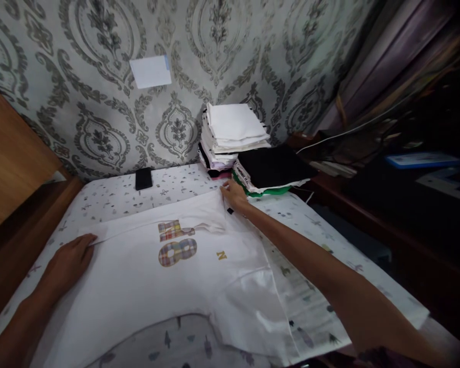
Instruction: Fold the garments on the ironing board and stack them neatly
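A white T-shirt point(138, 286) lies spread sideways over a patterned sheet, with a plaid figure 8 and a small yellow letter N printed on it. A crease runs along its far side. My left hand point(72, 258) is closed on the shirt's cloth at the left end of that crease. At the far right corner of the shirt, my right hand point(235, 196) pinches the cloth, its arm reaching across from the right. Just beyond the right hand sits a pile of folded clothes with a black one point(276, 166) on top.
A taller stack of folded clothes point(235, 122) stands against the patterned wall. A black phone point(143, 178) lies on the white patterned sheet point(176, 186). Wooden furniture point(15, 158) borders the left side. On the right are a dark surface, a cable and a blue-edged item point(423, 160).
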Tool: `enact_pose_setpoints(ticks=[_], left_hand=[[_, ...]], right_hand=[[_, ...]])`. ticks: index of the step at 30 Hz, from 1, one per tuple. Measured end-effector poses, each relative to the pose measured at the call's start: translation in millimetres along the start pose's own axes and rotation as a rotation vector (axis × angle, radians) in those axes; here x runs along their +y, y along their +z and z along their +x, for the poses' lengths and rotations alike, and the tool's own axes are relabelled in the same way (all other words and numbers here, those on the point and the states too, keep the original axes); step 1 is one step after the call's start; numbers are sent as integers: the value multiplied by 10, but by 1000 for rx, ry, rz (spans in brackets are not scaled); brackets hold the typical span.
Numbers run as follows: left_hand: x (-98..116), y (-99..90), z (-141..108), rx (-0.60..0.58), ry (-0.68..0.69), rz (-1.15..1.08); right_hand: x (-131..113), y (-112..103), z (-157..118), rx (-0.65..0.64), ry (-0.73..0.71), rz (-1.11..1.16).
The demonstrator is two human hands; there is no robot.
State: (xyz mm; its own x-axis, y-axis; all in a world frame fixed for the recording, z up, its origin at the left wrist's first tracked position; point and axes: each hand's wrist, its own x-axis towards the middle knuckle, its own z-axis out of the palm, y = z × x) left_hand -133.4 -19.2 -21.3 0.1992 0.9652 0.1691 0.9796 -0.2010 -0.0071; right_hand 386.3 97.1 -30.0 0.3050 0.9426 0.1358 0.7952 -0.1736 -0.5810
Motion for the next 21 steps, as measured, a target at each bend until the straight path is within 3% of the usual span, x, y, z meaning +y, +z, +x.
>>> enact_pose_setpoints(ticks=[8,13,18,21], left_hand=[[102,61,-15,46,-61,-36],[76,80,-20,42,-64,-31],[117,42,-28,-15,-97,-23],[282,-36,21,-16,-124,-23]], right_hand=[[-16,139,268,22,136,90],[-33,119,233,43,119,74],[-154,104,44,57,-16,17],[-193,190,-64,30,-355,-55]])
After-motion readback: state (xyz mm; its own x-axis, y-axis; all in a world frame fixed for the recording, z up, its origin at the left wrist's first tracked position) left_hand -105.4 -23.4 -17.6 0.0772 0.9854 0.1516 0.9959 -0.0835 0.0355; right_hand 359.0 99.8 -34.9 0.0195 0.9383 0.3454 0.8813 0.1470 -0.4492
